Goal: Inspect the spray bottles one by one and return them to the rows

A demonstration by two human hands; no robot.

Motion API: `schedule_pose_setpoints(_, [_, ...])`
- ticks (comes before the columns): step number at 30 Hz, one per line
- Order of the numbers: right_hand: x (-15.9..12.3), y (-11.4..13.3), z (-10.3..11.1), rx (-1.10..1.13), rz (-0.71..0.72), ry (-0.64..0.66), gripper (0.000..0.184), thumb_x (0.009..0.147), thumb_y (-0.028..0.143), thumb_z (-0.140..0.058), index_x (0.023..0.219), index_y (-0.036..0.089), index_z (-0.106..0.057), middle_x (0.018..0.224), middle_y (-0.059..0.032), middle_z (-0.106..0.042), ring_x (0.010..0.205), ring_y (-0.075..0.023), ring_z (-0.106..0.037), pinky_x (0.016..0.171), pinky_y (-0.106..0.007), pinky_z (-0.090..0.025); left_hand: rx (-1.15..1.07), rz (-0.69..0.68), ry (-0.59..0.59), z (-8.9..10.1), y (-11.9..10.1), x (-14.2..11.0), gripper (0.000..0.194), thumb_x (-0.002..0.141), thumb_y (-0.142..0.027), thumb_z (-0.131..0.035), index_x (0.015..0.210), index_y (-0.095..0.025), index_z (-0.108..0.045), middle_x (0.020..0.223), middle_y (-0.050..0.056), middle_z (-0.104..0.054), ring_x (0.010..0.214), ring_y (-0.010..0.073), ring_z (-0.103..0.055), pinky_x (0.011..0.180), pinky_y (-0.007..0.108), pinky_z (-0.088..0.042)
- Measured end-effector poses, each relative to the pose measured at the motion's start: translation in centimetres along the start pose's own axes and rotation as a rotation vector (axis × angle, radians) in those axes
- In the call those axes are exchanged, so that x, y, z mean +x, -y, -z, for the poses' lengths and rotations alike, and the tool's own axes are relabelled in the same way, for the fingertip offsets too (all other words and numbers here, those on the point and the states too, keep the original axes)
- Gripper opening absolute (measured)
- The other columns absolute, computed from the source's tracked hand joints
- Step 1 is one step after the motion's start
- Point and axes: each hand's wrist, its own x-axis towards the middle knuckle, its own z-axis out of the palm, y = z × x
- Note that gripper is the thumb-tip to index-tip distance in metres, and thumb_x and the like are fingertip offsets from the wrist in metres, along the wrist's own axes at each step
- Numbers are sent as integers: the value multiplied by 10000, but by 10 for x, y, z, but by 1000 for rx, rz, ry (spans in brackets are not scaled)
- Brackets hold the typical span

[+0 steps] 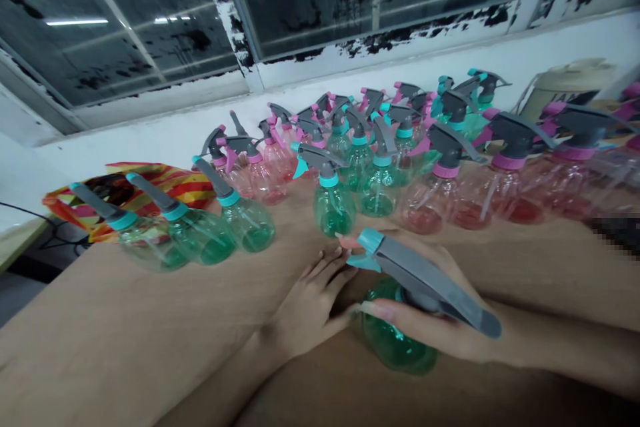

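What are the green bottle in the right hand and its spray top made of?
The green bottle looks like glossy, see-through plastic, judging by its bright glints and tint, though glass can't be ruled out. Its spray top seems to be moulded plastic: opaque, smooth grey and turquoise with a duller sheen.

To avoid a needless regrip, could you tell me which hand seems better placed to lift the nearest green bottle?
Right, I would judge: the right hand curls round the upper green bottle, under its grey spray head, while the left hand lies palm down beside it, apparently gripping nothing.
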Motion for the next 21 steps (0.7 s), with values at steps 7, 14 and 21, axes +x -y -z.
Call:
schedule_pose_setpoints(7, [2, 1, 0, -59, 71, -24, 393, 756, 206, -695, 1128, 272, -584, 969, -4, -679, 1104, -213, -602, 833, -282, -533, -51, 12, 9, 5, -3, 2, 441, 923, -411, -494, 1324, -241, -430, 1443, 66, -418, 1329, 333, -362, 1062, 535, -327])
schedule_pose_setpoints(14, [2, 6, 1, -16, 13, 53, 260, 802, 193, -632, 1040, 274, -567, 957, -8, -682, 1000, -205, -648, 799, -299, -550, -48, 29, 56, 12, -9, 5, 478, 905, -347, -543, 1337, -181, -422, 1437, 130, -417, 1353, 296, -324, 1102, 519, -248])
schedule_pose_setpoints(21, [2, 3, 2, -105, 2, 45, 234, 802, 231, -629, 1027, 257, -568, 882, -17, -673, 1010, -227, -632, 766, -327, -548, -38, 19, 53, 10, -7, 4, 479, 917, -353, -521, 1356, -196, -415, 1441, 111, -417, 1335, 292, -359, 1092, 509, -287])
